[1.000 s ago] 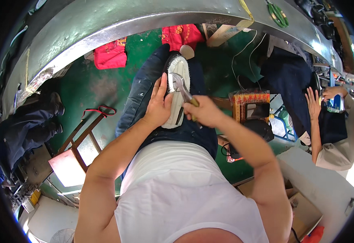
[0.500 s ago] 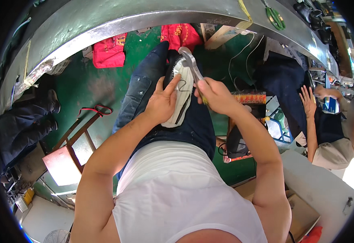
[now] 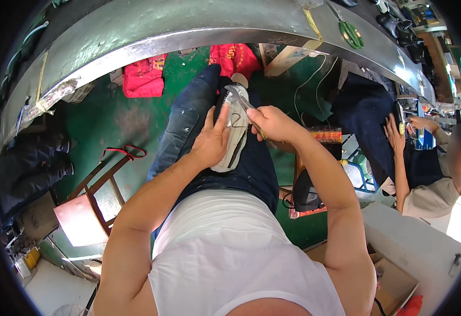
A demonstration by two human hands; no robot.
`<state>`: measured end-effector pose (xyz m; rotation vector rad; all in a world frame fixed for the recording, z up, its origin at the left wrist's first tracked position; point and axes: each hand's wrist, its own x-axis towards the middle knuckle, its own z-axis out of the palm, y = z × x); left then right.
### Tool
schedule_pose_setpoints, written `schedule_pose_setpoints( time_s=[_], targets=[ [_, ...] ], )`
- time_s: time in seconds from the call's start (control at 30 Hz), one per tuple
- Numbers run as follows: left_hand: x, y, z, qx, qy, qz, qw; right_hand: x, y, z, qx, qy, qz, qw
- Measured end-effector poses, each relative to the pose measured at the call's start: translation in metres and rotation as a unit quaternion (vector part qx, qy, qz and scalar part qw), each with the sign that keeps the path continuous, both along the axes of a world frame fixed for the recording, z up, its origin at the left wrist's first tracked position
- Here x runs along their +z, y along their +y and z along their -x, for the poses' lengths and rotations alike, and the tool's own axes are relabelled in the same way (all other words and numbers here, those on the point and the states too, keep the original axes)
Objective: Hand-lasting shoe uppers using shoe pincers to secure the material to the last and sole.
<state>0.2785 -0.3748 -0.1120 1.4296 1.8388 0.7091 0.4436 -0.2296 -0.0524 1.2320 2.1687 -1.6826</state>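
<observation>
A shoe (image 3: 234, 142) lies sole-side up across my thighs, its pale underside showing a dark handwritten mark and its toe away from me. My left hand (image 3: 210, 138) grips its left side, with the thumb laid along the underside and other fingers partly hidden at the edge. Closed round the handles of metal pincers (image 3: 239, 97), my right hand (image 3: 272, 124) is at the shoe's right side. The pincers' head is over the toe end, where gathered edging shows. Whether the jaws bite on it I cannot tell.
A metal-topped bench (image 3: 188, 26) curves across the far side, with green-handled scissors (image 3: 351, 35) on it. Red bags (image 3: 144, 77) lie on the green floor beneath. A wooden stool (image 3: 85, 216) stands left; a co-worker's hand (image 3: 395, 134) is at the right, near dark cloth.
The pincers' head has come down and turned lower over the toe end. My left thumb has shifted slightly left, toward the shoe's edge. The view has tilted a little.
</observation>
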Motion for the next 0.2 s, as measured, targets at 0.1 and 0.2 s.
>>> schedule_pose_setpoints(
  time_s=[0.1,0.2],
  targets=[
    [-0.028,-0.001,-0.005,0.054,-0.058,-0.098,0.992,-0.006,-0.016,-0.003,-0.019,0.034,-0.039,0.998],
    [-0.041,0.0,-0.005,0.077,-0.087,-0.004,0.993,-0.026,-0.033,-0.014,0.139,-0.032,-0.255,0.956]
  ],
)
